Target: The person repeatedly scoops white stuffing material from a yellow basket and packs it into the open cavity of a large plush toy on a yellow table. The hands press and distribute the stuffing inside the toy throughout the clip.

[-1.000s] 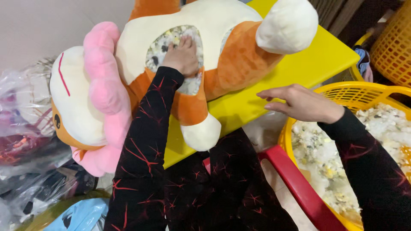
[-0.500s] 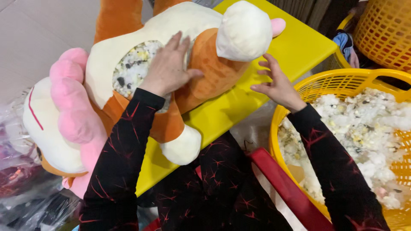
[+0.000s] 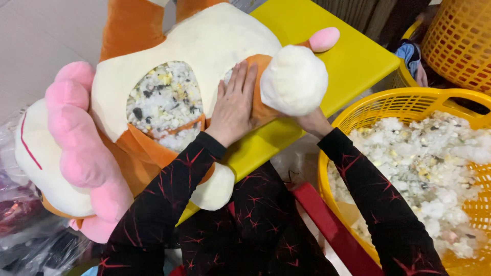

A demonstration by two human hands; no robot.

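Under both hands (image 3: 236, 107), a plush toy (image 3: 204, 46) on the yellow table (image 3: 358, 61).

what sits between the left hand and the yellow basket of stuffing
In the head view, the toy's round white paw lies between the left hand and the basket, hiding most of the right hand.

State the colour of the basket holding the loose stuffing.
Yellow: the basket shows best in the head view, at right.
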